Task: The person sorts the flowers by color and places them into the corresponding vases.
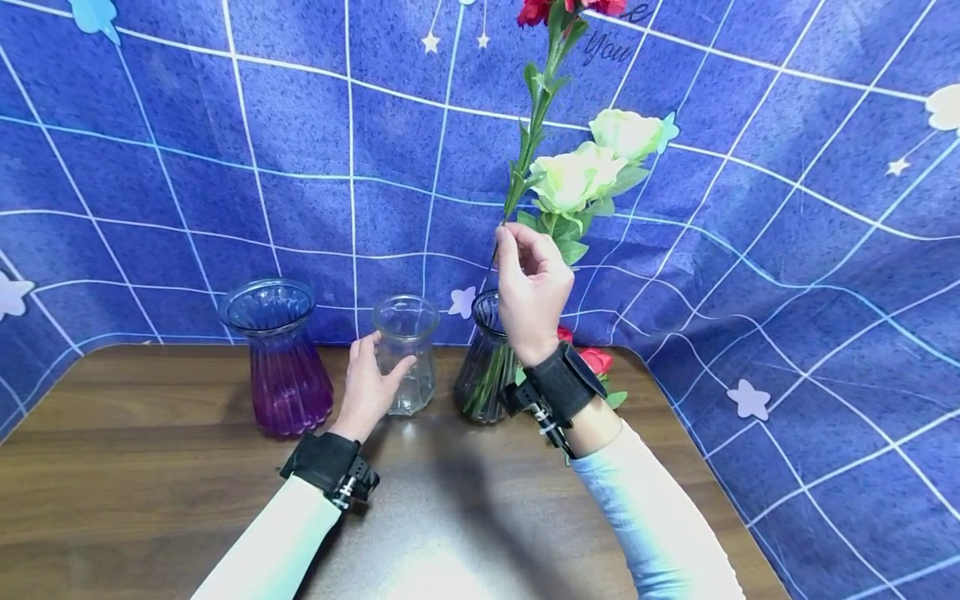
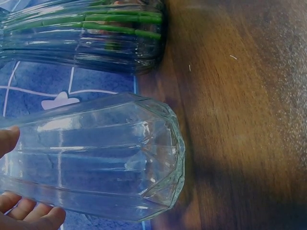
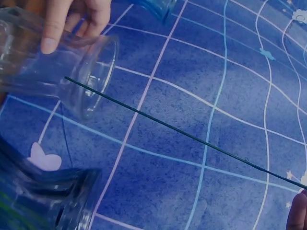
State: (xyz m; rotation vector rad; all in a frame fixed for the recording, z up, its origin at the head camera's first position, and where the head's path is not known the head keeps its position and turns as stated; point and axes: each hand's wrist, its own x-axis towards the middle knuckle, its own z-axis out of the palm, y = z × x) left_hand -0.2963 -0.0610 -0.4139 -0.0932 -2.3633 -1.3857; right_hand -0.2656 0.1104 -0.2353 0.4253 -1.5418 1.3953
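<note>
While left hand [image 1: 370,387] grips the clear vase [image 1: 417,382] upright on the table [image 1: 150,492], probably to steady it, right hand [image 1: 536,287] pinches red-flower stem [image 1: 534,133] above vase height, likely leaving its lower end free; can't tell if that's inside

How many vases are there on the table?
3. The purple vase is on the left, the clear vase is in the middle, in the left hand, and the dark vase with green stems is on the right.
</note>
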